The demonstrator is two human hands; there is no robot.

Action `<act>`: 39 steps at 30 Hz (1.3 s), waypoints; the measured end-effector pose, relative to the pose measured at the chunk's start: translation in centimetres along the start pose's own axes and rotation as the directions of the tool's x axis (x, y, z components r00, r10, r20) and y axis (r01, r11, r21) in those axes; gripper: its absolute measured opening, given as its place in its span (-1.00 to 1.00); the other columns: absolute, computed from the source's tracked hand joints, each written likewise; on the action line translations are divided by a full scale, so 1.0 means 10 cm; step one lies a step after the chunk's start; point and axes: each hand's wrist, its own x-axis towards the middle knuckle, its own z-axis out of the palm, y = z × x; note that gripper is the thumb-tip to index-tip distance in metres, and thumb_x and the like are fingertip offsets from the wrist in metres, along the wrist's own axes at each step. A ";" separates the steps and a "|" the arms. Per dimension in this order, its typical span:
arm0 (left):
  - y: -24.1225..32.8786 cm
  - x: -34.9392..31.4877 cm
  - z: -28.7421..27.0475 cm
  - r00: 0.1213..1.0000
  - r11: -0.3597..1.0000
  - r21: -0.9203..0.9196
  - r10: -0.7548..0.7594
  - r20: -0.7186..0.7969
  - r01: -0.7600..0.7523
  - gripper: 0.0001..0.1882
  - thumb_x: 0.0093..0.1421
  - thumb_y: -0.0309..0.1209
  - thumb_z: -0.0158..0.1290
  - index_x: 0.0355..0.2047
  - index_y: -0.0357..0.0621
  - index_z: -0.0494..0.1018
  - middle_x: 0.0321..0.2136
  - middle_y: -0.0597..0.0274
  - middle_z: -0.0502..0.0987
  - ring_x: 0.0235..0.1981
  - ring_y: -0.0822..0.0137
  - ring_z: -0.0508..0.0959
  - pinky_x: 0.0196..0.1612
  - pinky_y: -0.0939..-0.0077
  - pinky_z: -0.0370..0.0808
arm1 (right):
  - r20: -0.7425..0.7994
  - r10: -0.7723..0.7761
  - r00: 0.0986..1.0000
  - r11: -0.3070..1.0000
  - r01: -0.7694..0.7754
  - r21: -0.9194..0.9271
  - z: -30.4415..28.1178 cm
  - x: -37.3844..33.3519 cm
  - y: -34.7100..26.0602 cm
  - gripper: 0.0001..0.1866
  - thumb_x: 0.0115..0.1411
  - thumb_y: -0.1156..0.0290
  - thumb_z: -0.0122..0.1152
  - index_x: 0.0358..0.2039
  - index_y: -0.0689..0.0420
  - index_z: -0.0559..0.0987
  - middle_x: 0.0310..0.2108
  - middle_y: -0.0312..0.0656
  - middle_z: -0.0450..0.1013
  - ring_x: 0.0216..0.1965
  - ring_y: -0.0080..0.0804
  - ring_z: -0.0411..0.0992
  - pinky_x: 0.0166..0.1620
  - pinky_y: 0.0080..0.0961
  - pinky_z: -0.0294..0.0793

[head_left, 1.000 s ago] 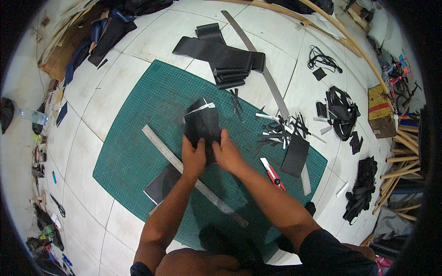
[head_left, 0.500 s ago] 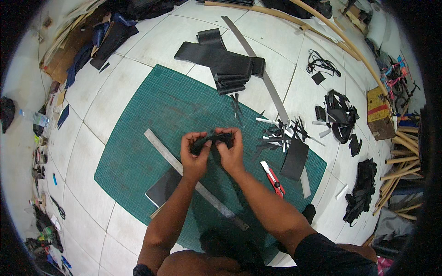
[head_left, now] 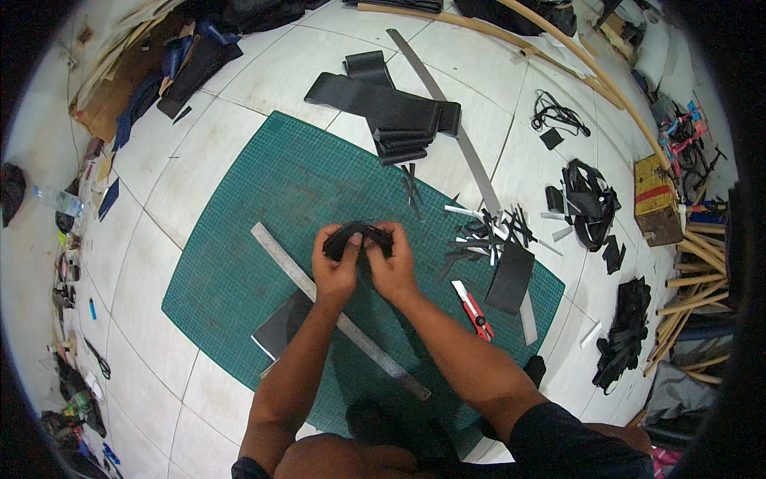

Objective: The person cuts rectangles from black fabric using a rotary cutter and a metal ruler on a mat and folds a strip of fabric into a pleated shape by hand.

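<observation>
Between both hands I hold a bundle of black material strips [head_left: 361, 231], bent into an arch over the green cutting mat [head_left: 231, 215]. My left hand [head_left: 333, 259] grips its left end, thumb pressed on the near side. On the right end, my right hand [head_left: 389, 257] is closed the same way, and the two thumbs almost meet. A steel ruler [head_left: 339, 311] lies slantwise below my left wrist. Right of my right forearm rests a red utility knife [head_left: 474, 310] with its blade out. A dark flat piece [head_left: 281, 326] sits partly under my left forearm.
Black and white offcuts [head_left: 491, 235] and a black rectangle [head_left: 511, 275] lie on the mat's right side. Beyond the mat are folded black sheet strips [head_left: 383, 104] over a long metal ruler [head_left: 471, 164]. A yellow box [head_left: 658, 199] and black strip piles [head_left: 624, 335] stand right.
The bundle has been bent from a flatter shape into a clear arch. Both hands have turned slightly inward, with the right hand shifted a little left.
</observation>
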 end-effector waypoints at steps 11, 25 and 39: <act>-0.06 0.06 -0.08 0.999 0.995 0.086 0.050 0.002 -0.050 -0.70 0.23 -0.46 0.22 -0.10 -0.19 0.37 -0.21 0.25 0.51 -0.18 0.41 0.51 -0.08 0.48 0.47 | -0.039 0.064 0.997 0.998 -0.064 0.001 0.04 0.10 0.08 -0.68 0.10 0.44 0.29 -0.14 0.23 0.47 -0.28 -0.12 0.52 -0.24 -0.33 0.52 -0.14 -0.37 0.52; -0.06 -0.02 -0.12 0.996 0.989 0.114 0.091 0.023 -0.093 -0.76 0.24 -0.49 0.17 -0.13 -0.23 0.39 -0.30 0.29 0.49 -0.25 0.46 0.49 -0.15 0.54 0.44 | 0.107 0.022 0.994 0.992 -0.008 -0.129 -0.13 0.05 0.17 -0.50 0.04 0.28 0.45 -0.07 0.20 0.47 -0.24 -0.11 0.55 -0.23 -0.31 0.53 -0.15 -0.35 0.50; 0.23 0.13 -0.05 0.890 0.825 -0.478 -0.423 -0.170 0.301 -0.60 0.29 -0.43 0.10 0.11 -0.23 0.34 0.01 0.13 0.52 0.01 0.20 0.53 0.09 0.25 0.46 | 0.260 0.357 0.897 0.876 -0.418 0.239 -0.27 -0.07 -0.21 -0.46 0.12 0.20 0.45 -0.01 0.28 0.51 -0.17 -0.15 0.56 -0.15 -0.38 0.52 -0.03 -0.42 0.49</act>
